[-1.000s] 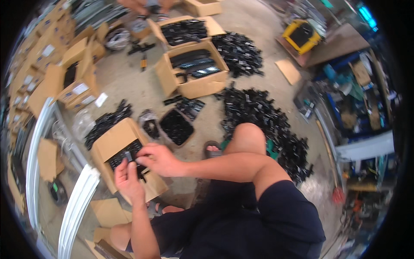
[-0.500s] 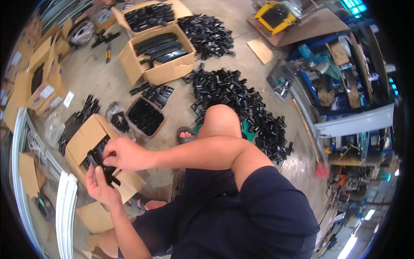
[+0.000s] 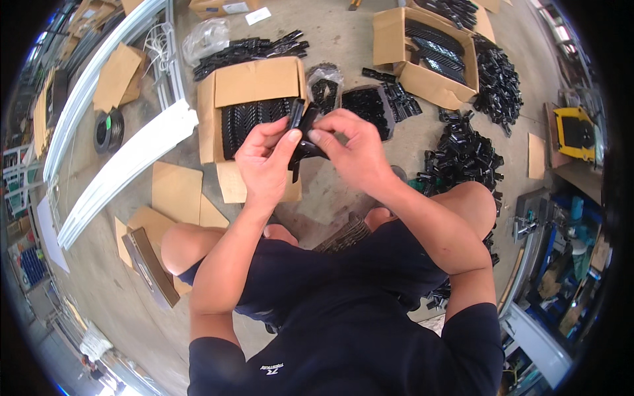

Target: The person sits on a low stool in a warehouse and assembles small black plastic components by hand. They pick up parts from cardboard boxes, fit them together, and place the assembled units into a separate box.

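Black plastic pieces [image 3: 305, 140] are held up between my two hands, in front of the open cardboard box. My left hand [image 3: 267, 155] grips them from the left, its thumb and fingers pressed round a short upright part. From the right, my right hand [image 3: 350, 148] pinches the same cluster with thumb and forefinger. Whether the pieces are joined or separate I cannot tell. Just beyond my left hand stands the cardboard box [image 3: 257, 82], flaps open, with rows of black ribbed pieces [image 3: 247, 122] packed in it.
A tub of small black parts [image 3: 366, 109] stands beyond my right hand. Further right are a box of black pieces [image 3: 404, 66] and heaps of black parts [image 3: 459, 158]. White metal profiles [image 3: 132, 171] and flattened cardboard [image 3: 175, 191] lie at left.
The view has swung left, so the box now sits ahead of me. My hands have come away from over the box, raised nearer to me with the black pieces between them.
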Available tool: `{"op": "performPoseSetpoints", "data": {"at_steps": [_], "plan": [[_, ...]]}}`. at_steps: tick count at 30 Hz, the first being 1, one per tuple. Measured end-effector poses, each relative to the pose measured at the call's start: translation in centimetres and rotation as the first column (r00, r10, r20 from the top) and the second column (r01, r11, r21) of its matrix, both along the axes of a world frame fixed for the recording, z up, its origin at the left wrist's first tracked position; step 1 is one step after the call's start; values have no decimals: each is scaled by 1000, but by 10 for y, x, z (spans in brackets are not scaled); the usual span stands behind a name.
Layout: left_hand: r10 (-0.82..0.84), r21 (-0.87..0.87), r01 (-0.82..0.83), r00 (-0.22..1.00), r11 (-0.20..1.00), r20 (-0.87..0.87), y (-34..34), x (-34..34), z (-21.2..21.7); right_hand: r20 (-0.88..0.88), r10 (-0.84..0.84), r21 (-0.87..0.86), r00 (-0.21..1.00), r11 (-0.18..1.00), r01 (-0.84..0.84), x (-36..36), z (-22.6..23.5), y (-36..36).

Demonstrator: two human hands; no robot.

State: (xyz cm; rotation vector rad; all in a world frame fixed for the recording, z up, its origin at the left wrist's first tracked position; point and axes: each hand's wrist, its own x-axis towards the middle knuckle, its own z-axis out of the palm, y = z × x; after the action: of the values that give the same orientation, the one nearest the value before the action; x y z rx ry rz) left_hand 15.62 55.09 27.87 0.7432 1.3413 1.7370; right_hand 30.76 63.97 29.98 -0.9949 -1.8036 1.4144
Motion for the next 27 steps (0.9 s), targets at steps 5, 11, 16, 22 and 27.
{"op": "performPoseSetpoints", "data": {"at_steps": [5, 11, 16, 22, 27], "plan": [[-3, -32, 4, 999, 999, 43, 2, 3, 2, 50, 12, 110, 999, 994, -17, 0, -3, 1], [-26, -55, 29, 998, 998, 50, 2, 2, 7, 116, 40, 9, 992, 999, -41, 1, -6, 2], [-30, -35, 32, 997, 999, 70, 3, 2, 4, 43, 56, -86, 998, 995, -52, 0, -2, 0], [-25, -15, 26, 996, 1000, 86, 4, 3, 3, 77, 100, -37, 992, 995, -97, 2, -2, 2], [-23, -67, 25, 999, 997, 41, 2, 2, 0, 79, 101, -37, 992, 994, -98, 3, -8, 1]]}}
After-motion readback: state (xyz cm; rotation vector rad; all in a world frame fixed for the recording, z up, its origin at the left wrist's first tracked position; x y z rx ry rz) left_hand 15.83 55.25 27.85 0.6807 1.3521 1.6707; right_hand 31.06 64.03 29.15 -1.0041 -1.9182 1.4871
